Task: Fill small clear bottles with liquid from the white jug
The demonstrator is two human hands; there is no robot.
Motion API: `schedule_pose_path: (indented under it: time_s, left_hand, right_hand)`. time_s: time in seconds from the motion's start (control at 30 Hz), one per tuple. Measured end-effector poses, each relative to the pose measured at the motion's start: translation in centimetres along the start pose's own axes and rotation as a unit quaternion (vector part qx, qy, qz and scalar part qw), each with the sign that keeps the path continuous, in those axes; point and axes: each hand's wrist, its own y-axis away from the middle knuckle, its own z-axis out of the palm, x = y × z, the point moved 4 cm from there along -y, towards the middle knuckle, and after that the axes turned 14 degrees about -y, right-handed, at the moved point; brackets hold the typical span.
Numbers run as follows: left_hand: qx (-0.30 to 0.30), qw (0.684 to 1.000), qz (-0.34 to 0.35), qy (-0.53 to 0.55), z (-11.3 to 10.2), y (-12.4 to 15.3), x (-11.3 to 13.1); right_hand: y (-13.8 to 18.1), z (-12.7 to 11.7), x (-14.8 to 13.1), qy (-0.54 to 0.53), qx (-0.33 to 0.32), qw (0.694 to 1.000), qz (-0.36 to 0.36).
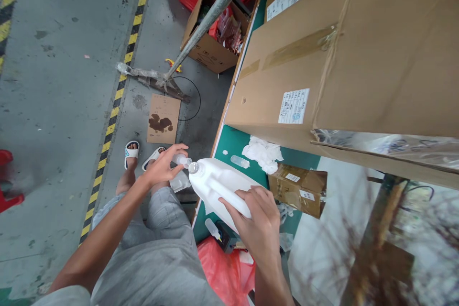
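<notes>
My right hand [256, 213] is wrapped around the handle of a large white plastic jug [211, 172], which is tilted with its mouth toward my left hand. In my left hand [163, 168] is a small clear plastic bottle [182, 159], held between thumb and fingers right by the jug's mouth. Whether the two touch, or liquid is flowing, I cannot tell. Below that hand, a clear plastic container [180, 182] is partly hidden. On the green table [229, 136] beyond the jug lie another small clear bottle [240, 161] and a small whitish piece [225, 152].
Crumpled white cloth [263, 153] and a small carton [299, 189] lie beyond the jug. A huge cardboard box [279, 71] fills the table's far side. Nearer me are a small bottle [213, 228] and a red bag [225, 267]. A metal stand [215, 14] rises at the left.
</notes>
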Motion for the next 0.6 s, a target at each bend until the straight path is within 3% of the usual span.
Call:
schedule_pose_path:
  time_s: [0.6]
  left_hand:
    - [0.031, 0.999, 0.034, 0.018, 0.2, -0.5, 1.4]
  right_hand:
    - [2.1, -2.6, 1.5, -0.02, 0.046, 0.999, 0.007]
